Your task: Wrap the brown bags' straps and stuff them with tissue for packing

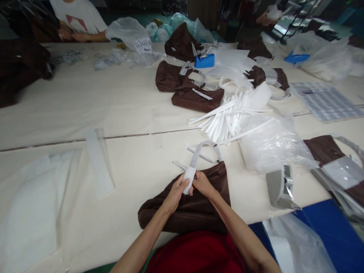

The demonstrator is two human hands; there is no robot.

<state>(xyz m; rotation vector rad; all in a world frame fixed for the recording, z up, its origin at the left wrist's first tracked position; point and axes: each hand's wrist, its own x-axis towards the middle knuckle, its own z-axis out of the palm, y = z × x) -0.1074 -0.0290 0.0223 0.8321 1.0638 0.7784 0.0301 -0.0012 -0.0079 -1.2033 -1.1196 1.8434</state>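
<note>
A dark brown handbag lies on the table right in front of me. Its strap arches up beyond the bag, covered in white wrapping. Around the strap's near left end is a piece of white foam sheet. My left hand is closed on this foam, thumb on top. Against the foam's right edge, my right hand has its fingers curled in; whether it pinches the foam or the strap under it is hidden. Thin white strips lie just behind the bag.
A pile of white foam rods and a clear plastic bag lie ahead. A grey tape dispenser stands at right. White sheets lie at left. More brown handbags sit farther back. A person is across the table.
</note>
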